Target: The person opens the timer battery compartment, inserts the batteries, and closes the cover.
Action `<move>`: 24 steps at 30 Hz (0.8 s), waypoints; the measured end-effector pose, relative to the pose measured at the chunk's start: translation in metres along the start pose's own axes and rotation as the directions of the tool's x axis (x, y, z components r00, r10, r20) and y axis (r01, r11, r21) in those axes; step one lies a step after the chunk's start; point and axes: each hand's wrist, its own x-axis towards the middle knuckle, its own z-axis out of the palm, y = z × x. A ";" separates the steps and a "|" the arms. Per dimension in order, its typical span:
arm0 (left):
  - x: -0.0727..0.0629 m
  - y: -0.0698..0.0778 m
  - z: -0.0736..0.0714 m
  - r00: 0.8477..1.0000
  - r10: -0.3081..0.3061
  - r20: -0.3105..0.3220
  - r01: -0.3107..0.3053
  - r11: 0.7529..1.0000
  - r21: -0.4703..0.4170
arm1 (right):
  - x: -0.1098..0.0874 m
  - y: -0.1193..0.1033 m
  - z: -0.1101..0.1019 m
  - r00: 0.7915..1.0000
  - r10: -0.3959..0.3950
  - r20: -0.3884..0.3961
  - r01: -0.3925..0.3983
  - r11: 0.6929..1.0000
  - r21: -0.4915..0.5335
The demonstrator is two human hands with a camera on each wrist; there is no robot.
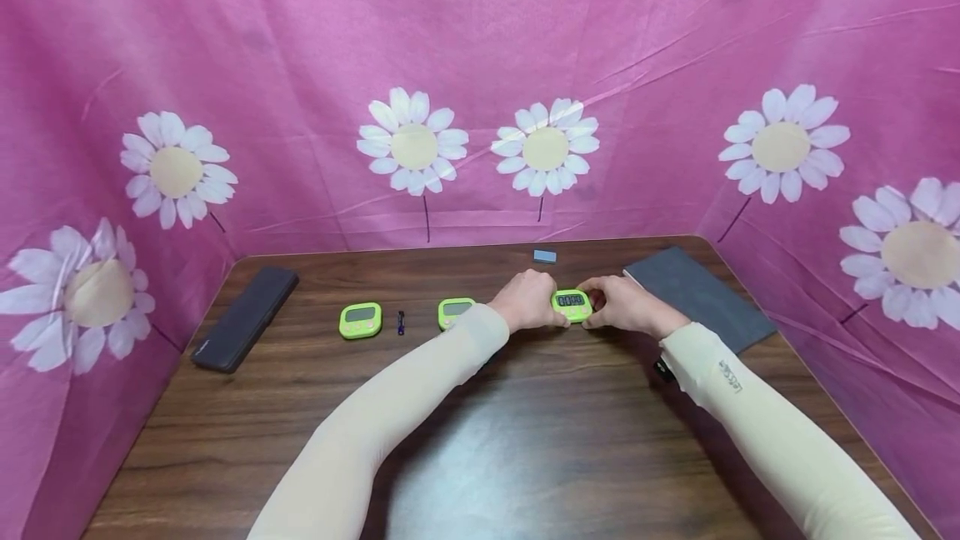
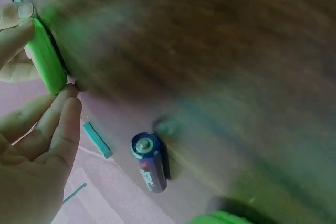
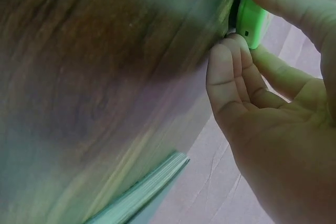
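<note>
Both hands hold a lime-green digital timer (image 1: 572, 305), whose display reads zeros, at the back right of the table. My left hand (image 1: 528, 300) pinches its left edge with thumb and fingers. On the opposite edge, my right hand (image 1: 626, 305) grips it the same way, thumb at the front in the right wrist view. The timer's side (image 3: 251, 22) shows close over the wood there. A second green timer (image 1: 455, 312) lies partly behind the left sleeve. In the left wrist view, a blue battery (image 2: 149, 163) is near the left hand.
Farther left lie another green timer (image 1: 361, 321) and a small dark battery (image 1: 401, 322). A black case (image 1: 246, 319) rests at the left edge. Behind the hands is a small blue block (image 1: 545, 257). A dark grey notebook (image 1: 701, 298) lies right; a pink flowered cloth (image 1: 480, 40) encloses the table.
</note>
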 end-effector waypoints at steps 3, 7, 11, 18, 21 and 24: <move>-0.013 -0.006 -0.014 1.000 -0.017 0.020 0.018 0.999 -0.031 | -0.002 -0.006 -0.004 1.000 0.021 0.016 -0.021 1.000 -0.016; -0.059 -0.015 -0.062 0.998 -0.047 0.032 0.050 0.991 -0.124 | -0.008 -0.024 -0.012 0.999 -0.014 -0.050 0.010 0.997 -0.070; -0.096 -0.051 -0.083 0.997 -0.071 -0.009 0.069 0.985 -0.160 | 0.002 -0.056 -0.002 0.979 -0.134 -0.152 0.120 0.988 -0.094; -0.141 -0.097 -0.097 0.995 -0.096 0.018 0.098 0.988 -0.119 | 0.039 -0.107 0.045 0.963 -0.257 -0.085 0.253 0.966 -0.060; -0.148 -0.102 -0.093 0.997 -0.071 0.032 0.074 0.993 -0.090 | 0.052 -0.117 0.057 0.962 -0.269 -0.053 0.266 0.962 -0.054; -0.148 -0.107 -0.089 0.998 -0.046 0.038 0.050 0.995 -0.089 | 0.063 -0.124 0.066 0.959 -0.278 -0.047 0.277 0.960 -0.035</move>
